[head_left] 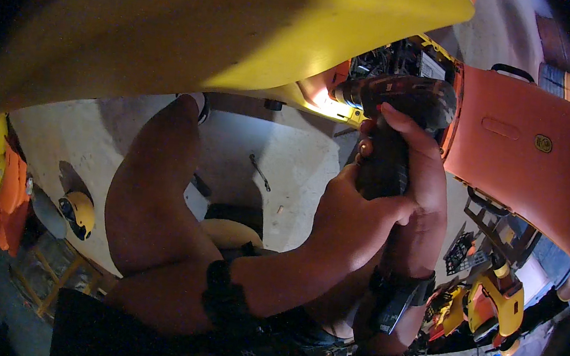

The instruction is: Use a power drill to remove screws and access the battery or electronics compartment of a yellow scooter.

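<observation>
A dark cordless drill (401, 93) is held up at the upper right, its nose pointing left. My right hand (416, 138) is closed around the top of its handle. Lower down, my left hand (363, 208) wraps the base of the handle, its thumb lying toward my right wrist. A bright light falls on an orange and yellow edge (329, 104) just ahead of the drill's nose. Whether the bit touches that edge is hard to see. Above it spreads a large smooth yellow plastic panel (256, 40).
An orange panel with black handles (527, 124) stands at the right, beside a dark compartment of wiring (383, 61). A yellow round object (77, 214) and orange-and-yellow pieces (11, 195) lie left. A yellow machine part (498, 302) sits lower right. My bent leg (155, 187) is below the panel.
</observation>
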Tool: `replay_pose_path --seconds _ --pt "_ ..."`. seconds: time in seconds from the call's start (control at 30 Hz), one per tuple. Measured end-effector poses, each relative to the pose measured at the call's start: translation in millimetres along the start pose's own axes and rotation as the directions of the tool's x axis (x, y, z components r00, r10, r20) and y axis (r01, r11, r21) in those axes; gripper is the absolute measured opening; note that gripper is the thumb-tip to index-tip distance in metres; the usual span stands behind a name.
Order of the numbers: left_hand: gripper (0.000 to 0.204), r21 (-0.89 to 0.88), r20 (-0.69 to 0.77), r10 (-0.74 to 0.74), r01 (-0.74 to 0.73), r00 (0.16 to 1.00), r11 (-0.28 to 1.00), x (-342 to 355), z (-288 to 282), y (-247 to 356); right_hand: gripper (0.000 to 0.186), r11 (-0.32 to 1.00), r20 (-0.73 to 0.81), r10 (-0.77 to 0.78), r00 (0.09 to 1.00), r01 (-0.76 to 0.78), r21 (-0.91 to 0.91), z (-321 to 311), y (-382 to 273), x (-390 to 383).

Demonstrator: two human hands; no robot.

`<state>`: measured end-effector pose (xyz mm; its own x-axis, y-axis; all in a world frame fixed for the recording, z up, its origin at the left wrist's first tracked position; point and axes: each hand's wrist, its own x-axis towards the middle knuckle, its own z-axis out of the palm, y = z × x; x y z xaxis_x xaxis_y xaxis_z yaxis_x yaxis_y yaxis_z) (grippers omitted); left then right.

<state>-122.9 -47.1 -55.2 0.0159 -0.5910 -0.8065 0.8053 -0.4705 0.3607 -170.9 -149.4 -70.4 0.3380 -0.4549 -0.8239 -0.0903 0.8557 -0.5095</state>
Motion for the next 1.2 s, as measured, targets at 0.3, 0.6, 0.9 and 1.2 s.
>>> replay_pose_path --seconds 0.3,0.6,0.9,1.2 --pt "0.059 -0.006 -0.011 0.009 -0.009 1.0 1.0 -0.6 0.3 -4.2 0.025 0.999 -0.032 -0.032 0.999 0.031 -0.025 1.8 1.9 -1.8" --pt "0.035 0.011 -0.078 0.103 -0.102 0.992 0.995 0.7 7.7 -11.8 0.024 1.0 -0.029 -0.012 1.0 0.011 -0.014 -0.3 -1.4 -6.6" --pt "0.036 0.088 -0.071 0.101 -0.095 0.992 0.992 2.1 10.5 -20.3 0.024 0.999 -0.019 -0.006 1.0 0.007 0.048 -9.5 -1.0 -7.7" --pt "0.037 0.083 -0.113 0.225 -0.216 0.968 0.973 6.2 11.1 -23.3 0.025 0.999 0.015 -0.019 1.0 0.018 0.033 -10.8 -0.1 -3.7"
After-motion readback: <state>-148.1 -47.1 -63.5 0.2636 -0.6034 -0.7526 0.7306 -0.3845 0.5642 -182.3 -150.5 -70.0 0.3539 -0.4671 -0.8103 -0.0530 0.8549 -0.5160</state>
